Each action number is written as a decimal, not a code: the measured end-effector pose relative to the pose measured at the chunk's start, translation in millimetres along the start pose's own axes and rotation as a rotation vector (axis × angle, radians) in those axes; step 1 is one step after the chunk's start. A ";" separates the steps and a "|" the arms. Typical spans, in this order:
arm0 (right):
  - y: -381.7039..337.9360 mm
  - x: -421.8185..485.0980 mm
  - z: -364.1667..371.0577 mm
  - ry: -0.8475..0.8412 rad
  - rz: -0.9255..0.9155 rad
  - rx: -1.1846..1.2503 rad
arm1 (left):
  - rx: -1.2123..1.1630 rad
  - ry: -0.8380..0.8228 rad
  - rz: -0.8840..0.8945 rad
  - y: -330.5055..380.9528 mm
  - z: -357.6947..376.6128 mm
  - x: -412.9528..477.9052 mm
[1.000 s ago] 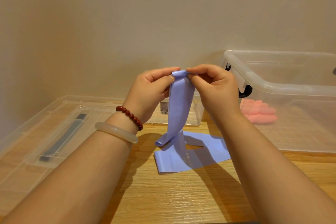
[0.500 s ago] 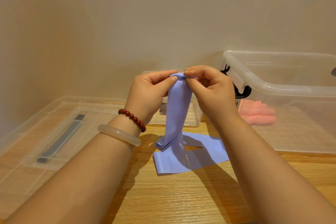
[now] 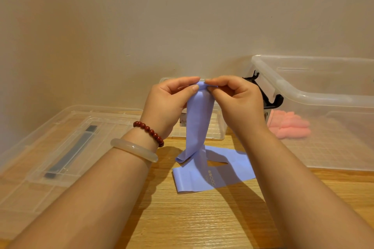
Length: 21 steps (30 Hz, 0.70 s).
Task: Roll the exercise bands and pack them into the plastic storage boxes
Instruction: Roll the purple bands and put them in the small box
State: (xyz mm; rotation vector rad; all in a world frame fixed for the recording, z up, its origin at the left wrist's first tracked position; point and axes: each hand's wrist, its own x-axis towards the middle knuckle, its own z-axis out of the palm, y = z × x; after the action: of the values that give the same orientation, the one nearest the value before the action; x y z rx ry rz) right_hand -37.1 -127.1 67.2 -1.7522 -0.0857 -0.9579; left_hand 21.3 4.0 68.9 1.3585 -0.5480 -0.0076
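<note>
A lilac exercise band (image 3: 199,125) hangs from my two hands, its lower part lying folded on the wooden table (image 3: 202,218). My left hand (image 3: 168,105) and my right hand (image 3: 236,105) both pinch its top end between thumb and fingers, where the end is turned over into a small fold. A large clear storage box (image 3: 323,99) stands open at the right with rolled pink bands (image 3: 289,125) inside. A smaller clear box (image 3: 216,127) sits behind my hands against the wall.
A clear lid (image 3: 60,143) with a dark handle lies flat on the table at the left. A black latch (image 3: 269,97) sticks out from the large box's left end. The wall runs close behind the boxes.
Both hands stayed at the band's top end, their fingers working it into a tighter fold. The hanging band shifted only slightly.
</note>
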 end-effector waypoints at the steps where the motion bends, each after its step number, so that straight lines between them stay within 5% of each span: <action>1: -0.2 -1.2 0.4 -0.003 -0.001 0.005 | 0.013 0.012 0.019 -1.3 0.3 -0.3; 21: 9.3 -3.8 1.4 -0.026 0.048 0.033 | -0.011 0.022 -0.052 -10.1 2.7 -2.7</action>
State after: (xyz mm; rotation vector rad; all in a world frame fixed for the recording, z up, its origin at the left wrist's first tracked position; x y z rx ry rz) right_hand -34.4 -128.3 57.5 -1.7287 -0.0752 -0.8946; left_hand 21.1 0.1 58.8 1.3606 -0.4938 -0.0379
